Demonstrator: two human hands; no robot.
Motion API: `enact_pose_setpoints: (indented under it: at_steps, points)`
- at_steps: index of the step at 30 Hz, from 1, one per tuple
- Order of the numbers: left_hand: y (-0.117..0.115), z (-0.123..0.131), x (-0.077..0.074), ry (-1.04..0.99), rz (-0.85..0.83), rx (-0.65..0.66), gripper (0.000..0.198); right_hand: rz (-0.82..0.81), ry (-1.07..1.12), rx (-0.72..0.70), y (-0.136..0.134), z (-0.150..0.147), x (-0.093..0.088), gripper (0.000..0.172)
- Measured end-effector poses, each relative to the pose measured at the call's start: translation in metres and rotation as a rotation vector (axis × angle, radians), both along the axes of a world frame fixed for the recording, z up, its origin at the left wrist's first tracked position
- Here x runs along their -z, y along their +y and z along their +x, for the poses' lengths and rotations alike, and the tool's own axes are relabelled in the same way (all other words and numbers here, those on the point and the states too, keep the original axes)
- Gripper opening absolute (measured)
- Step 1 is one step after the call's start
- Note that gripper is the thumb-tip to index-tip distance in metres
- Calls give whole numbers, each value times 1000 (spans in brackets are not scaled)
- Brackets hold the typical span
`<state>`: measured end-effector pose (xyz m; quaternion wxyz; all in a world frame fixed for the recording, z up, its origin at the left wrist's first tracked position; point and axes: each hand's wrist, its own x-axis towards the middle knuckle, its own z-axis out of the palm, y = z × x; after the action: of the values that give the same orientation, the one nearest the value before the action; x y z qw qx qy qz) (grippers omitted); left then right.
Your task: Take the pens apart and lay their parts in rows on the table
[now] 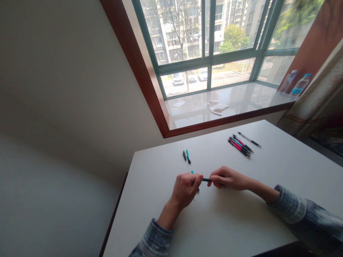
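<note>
Over the middle of the white table (227, 221), my left hand (186, 189) and my right hand (227, 177) meet, each pinched on one end of a dark pen (206, 180) held level between them. A teal bit shows just behind my left fingers. Beyond the hands lie loose pen parts: a black piece (184, 155), a teal piece (188, 156) and a thin white refill. Further right rests a bundle of several pink, teal and black pens (239, 145), with a single grey pen (249, 139) beside it.
A glossy windowsill (241, 101) runs behind the table, with a paper scrap (179, 104) and a crumpled cloth (217, 107) on it and two water bottles (300, 85) at its right end. A curtain hangs at the far right. The table's left edge drops off by the wall.
</note>
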<state>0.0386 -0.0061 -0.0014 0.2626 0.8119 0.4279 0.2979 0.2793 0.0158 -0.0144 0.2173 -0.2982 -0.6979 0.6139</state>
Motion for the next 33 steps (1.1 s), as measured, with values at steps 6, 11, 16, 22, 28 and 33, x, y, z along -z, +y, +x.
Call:
enact_pose_setpoints:
  at_steps: [6, 11, 16, 22, 28, 33]
  points:
    - [0, 2, 3, -32, -27, -8, 54, 15, 35, 92, 0, 0, 6, 37]
    - [0, 3, 5, -23, -41, 7, 56, 27, 32, 120, -1, 1, 8, 36]
    - [1, 1, 4, 23, 3, 8, 56, 93, -12, 64, 0, 0, 2, 41]
    - [0, 1, 4, 55, 36, 11, 58, 76, -18, 81, 1, 1, 3, 39]
    - [1, 0, 3, 34, 35, -39, 59, -11, 42, 94, -1, 3, 3, 33]
    - [2, 0, 0, 24, 6, -64, 52, 32, 28, 146, 0, 3, 2, 31]
